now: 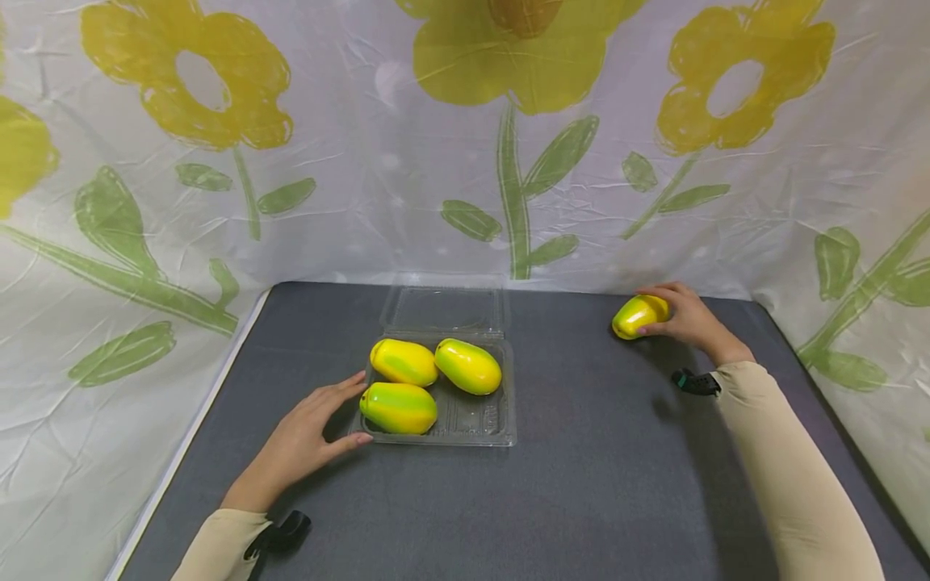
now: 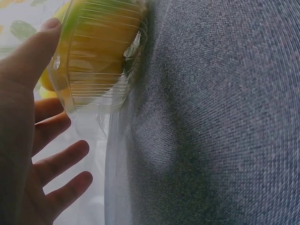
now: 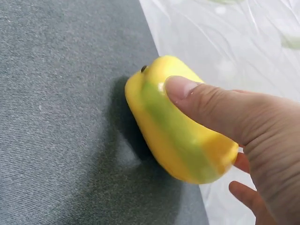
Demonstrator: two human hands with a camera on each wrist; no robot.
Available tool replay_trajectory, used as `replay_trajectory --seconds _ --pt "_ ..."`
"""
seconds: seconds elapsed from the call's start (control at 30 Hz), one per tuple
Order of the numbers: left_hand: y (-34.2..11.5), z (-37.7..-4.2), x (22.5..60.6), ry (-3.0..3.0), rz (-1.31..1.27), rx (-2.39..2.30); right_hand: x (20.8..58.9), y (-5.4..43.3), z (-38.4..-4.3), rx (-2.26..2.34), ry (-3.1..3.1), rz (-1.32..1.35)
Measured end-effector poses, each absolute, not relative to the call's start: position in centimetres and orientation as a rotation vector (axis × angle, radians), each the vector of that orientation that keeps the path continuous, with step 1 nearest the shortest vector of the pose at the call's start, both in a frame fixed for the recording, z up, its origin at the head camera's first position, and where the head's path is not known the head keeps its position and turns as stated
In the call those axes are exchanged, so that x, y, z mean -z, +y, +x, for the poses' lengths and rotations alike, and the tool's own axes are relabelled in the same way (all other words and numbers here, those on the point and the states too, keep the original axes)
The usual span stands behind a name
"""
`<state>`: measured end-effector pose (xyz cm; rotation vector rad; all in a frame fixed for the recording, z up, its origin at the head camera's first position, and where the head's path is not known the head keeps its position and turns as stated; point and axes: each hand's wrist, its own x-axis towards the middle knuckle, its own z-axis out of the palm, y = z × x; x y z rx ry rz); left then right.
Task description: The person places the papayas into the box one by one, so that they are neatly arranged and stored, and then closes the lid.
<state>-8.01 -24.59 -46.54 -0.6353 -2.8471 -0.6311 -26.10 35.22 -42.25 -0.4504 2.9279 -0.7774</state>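
My right hand [image 1: 686, 319] grips a glossy yellow-green papaya [image 3: 183, 136] between thumb and fingers at the far right of the table. In the right wrist view the thumb lies across its side, and a small dark stem spot shows at one end. My left hand [image 1: 305, 436] is at the left side of a clear plastic clamshell box [image 1: 475, 440], thumb and fingers spread at its rim. Three more papayas lie in the box: one at back left [image 1: 403, 361], one at back right [image 1: 468, 367] and one at front left [image 1: 398, 408]. Its hinged lid [image 1: 443, 311] is laid back.
A dark grey cloth covers the table [image 1: 567, 484]. White fabric with printed yellow flowers [image 1: 349, 161] hangs along the back and both sides, close to the table edges. Each wrist wears a black strap device [image 1: 693, 382].
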Motion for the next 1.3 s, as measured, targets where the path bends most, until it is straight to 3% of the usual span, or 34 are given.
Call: replay_trajectory --seconds 1.3 --pt "-24.6 -8.0 46.4 -2.846 -0.635 0.620 43.2 36.2 -26.2 0.758 2.963 -0.389"
